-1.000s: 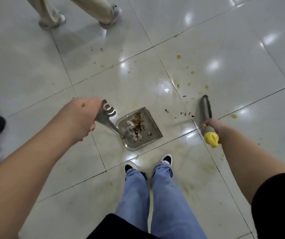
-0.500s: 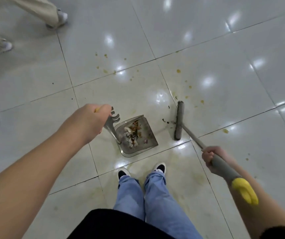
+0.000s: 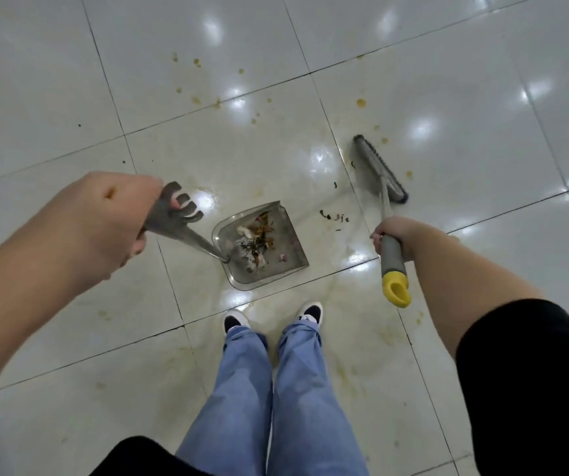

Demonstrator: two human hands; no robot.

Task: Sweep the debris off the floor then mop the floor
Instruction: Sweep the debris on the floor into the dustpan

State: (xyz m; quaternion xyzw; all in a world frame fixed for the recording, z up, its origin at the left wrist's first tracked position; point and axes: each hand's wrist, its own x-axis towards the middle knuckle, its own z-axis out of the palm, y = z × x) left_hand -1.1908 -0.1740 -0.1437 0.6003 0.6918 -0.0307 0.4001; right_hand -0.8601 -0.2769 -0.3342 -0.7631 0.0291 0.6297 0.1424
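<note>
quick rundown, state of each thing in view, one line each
dustpan: resting on the floor, mouth toward the broom, holding a pile of debris
debris pile: inside the dustpan
loose dark bits: on the floor between dustpan and broom, not yet swept in
broom: head down on the tile, handle tilted
left hand: grips the dustpan handle
right hand: grips the broom's grey grip
floor: glossy tiles, yellowish spots and smears

Left hand (image 3: 104, 218) grips the dustpan (image 3: 262, 249) handle; right hand (image 3: 396, 235) grips the broom (image 3: 379, 170); dark debris (image 3: 334, 216) lies between them on the floor (image 3: 482, 97).
</note>
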